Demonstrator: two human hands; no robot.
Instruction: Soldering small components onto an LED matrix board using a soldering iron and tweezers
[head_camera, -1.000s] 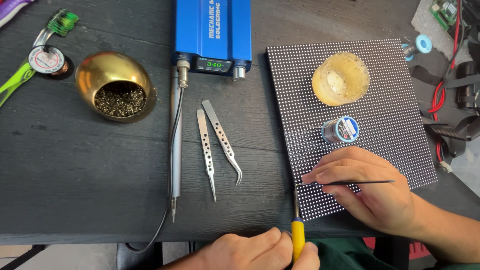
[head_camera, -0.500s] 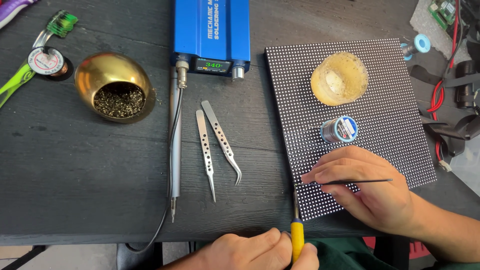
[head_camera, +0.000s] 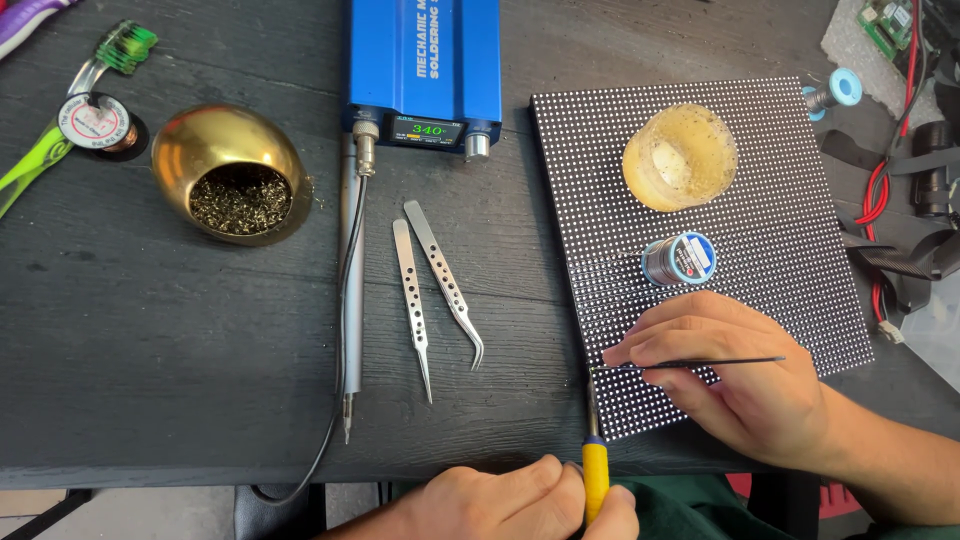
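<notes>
Nothing has shifted since a second ago. Left hand (head_camera: 510, 505) grips the yellow-handled iron (head_camera: 594, 455), right hand (head_camera: 735, 375) fingers pinch black tweezers (head_camera: 700, 362) — both at the dotted panel's (head_camera: 790, 250) lower-left corner on the worktop (head_camera: 150, 350).

I'm seeing my right hand (head_camera: 735, 385) resting on the dotted LED panel (head_camera: 800, 250), pinching thin black tweezers (head_camera: 700, 363) whose tips are pointing to nine o'clock. My left hand (head_camera: 510, 505) is gripping a yellow-handled soldering iron (head_camera: 595, 470), its tip aiming at twelve o'clock to the panel's edge. At twelve o'clock from my right hand, a solder spool (head_camera: 680, 260) is sitting below a yellowish flux jar (head_camera: 680, 157).
</notes>
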